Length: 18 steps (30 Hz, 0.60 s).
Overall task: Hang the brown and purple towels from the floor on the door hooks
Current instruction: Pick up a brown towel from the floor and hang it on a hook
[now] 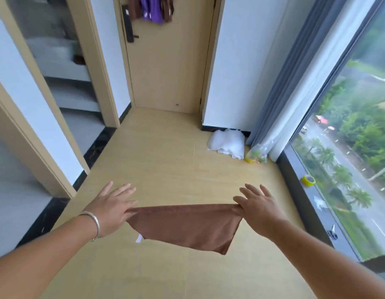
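Brown towel (185,227) hangs stretched in the air between both hands, well short of the door (167,67). The left hand (110,209) and right hand (259,209) each pinch a top corner, other fingers spread. Brown and purple cloths already hang high on the door. Next, I judge, comes carrying it forward and finding a free hook.

A white bundle (227,143) lies near the grey curtain (295,67); yellow tape (308,180) on the sill (312,203).
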Motion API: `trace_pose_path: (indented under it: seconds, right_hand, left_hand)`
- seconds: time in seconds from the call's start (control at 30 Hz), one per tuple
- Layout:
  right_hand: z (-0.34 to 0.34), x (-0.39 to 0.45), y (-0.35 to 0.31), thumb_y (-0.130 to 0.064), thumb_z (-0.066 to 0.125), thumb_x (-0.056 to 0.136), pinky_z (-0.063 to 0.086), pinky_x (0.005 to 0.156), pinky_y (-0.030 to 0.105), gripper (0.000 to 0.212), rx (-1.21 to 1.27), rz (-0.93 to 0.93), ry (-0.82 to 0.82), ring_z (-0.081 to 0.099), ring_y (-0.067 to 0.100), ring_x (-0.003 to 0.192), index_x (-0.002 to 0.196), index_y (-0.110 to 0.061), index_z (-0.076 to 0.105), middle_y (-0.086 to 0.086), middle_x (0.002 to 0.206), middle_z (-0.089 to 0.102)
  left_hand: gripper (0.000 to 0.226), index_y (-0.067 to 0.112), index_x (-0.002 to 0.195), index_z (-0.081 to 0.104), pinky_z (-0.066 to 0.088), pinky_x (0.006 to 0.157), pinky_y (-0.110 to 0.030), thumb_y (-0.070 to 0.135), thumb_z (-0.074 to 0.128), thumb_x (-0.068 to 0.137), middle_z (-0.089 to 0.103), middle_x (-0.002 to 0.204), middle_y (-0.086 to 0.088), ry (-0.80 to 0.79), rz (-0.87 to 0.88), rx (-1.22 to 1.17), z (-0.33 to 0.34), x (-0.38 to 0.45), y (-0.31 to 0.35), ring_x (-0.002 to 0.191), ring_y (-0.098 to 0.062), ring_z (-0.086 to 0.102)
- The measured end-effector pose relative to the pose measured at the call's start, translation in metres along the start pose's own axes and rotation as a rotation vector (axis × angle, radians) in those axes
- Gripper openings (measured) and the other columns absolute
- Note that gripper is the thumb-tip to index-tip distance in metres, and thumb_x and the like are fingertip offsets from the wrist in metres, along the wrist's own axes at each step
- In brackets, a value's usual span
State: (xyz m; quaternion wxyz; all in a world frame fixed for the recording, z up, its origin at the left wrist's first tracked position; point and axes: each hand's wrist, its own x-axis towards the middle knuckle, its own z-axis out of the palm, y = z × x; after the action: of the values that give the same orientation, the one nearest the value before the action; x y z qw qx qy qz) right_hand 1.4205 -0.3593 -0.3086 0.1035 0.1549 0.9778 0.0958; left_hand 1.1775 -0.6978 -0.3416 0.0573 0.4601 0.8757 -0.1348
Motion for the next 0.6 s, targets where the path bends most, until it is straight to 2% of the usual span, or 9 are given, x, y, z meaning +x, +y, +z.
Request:
trace_pose_path:
  seconds: [0.17, 0.27, 0.33, 0.4, 0.6]
  right_hand:
    - [-0.122, -0.015, 0.044, -0.058, 0.02, 0.099, 0.013, 0.117, 0.041, 0.047, -0.009, 0.033, 0.104, 0.019, 0.013, 0.144, 0.132, -0.04, 0.049, -0.011, 0.146, 0.04]
    - [-0.183, -0.03, 0.066, -0.055, 0.022, 0.099, 0.024, 0.111, 0.036, 0.042, 0.004, 0.03, 0.154, 0.031, 0.011, 0.137, 0.121, -0.039, 0.054, -0.014, 0.129, 0.051]
    - [-0.223, -0.042, 0.078, -0.051, 0.024, 0.101, 0.029, 0.105, 0.03, 0.038, 0.06, 0.031, 0.191, 0.039, 0.008, 0.128, 0.112, -0.038, 0.058, -0.016, 0.114, 0.055]
    - [-0.262, -0.056, 0.087, -0.049, 0.026, 0.101, 0.032, 0.1, 0.025, 0.038, 0.102, 0.037, 0.255, 0.043, 0.007, 0.12, 0.111, -0.036, 0.061, -0.016, 0.108, 0.056]
    - [-0.353, -0.093, 0.11, -0.05, 0.028, 0.101, 0.032, 0.106, 0.031, 0.041, 0.12, 0.092, 0.397, 0.042, 0.007, 0.122, 0.121, -0.035, 0.061, -0.014, 0.117, 0.058]
  left_hand:
    - [0.048, 0.044, 0.139, 0.041, -0.011, 0.116, -0.047, 0.055, 0.017, 0.099, 0.014, 0.159, 0.011, 0.083, 0.007, 0.057, -0.135, -0.006, -0.026, 0.147, -0.008, -0.003]
    - [0.047, 0.044, 0.139, 0.04, -0.008, 0.117, -0.049, 0.055, 0.018, 0.099, 0.02, 0.157, 0.013, 0.1, -0.012, 0.089, -0.205, -0.013, -0.036, 0.147, -0.008, 0.001]
    - [0.045, 0.044, 0.136, 0.043, -0.007, 0.116, -0.051, 0.052, 0.018, 0.1, 0.035, 0.149, 0.017, 0.115, -0.017, 0.105, -0.251, -0.021, -0.039, 0.146, -0.008, 0.007]
    - [0.042, 0.043, 0.128, 0.049, -0.007, 0.116, -0.053, 0.048, 0.017, 0.101, 0.048, 0.129, 0.022, 0.149, -0.018, 0.114, -0.297, -0.032, -0.042, 0.145, -0.007, 0.012]
    - [0.039, 0.043, 0.115, 0.055, -0.004, 0.117, -0.053, 0.043, 0.017, 0.103, 0.053, 0.117, 0.024, 0.295, -0.066, 0.128, -0.405, -0.071, -0.04, 0.143, -0.006, 0.018]
